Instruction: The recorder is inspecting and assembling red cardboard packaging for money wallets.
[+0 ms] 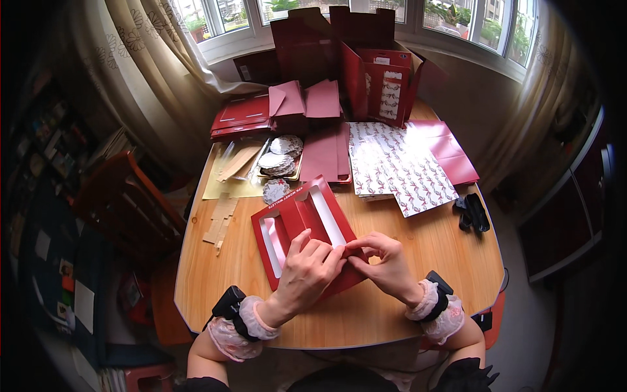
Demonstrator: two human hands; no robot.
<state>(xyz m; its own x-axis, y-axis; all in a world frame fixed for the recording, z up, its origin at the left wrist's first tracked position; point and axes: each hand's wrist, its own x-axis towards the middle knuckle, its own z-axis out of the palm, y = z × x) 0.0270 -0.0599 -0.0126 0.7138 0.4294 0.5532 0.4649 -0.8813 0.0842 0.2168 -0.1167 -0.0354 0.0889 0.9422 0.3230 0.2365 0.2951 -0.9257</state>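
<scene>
A flat red box with two long cut-out windows (298, 219) lies tilted on the table in front of me, its pale inside showing through the openings. My left hand (308, 266) rests over its near part, thumb and fingertips pressed together at the right-hand edge. Right beside it, my right hand (382, 262) pinches the same edge of the box. The fingertips of both hands almost meet there. My fingers cover the exact fold or flap between them.
Behind the box lie pink envelopes (324, 153), round patterned cutouts (281, 157), patterned white sheets (398, 163) and pink sheets (450, 150). Tan strips (222, 219) lie left, a black strap (471, 214) right. A large red carton (375, 78) stands at the back near red folders (241, 116).
</scene>
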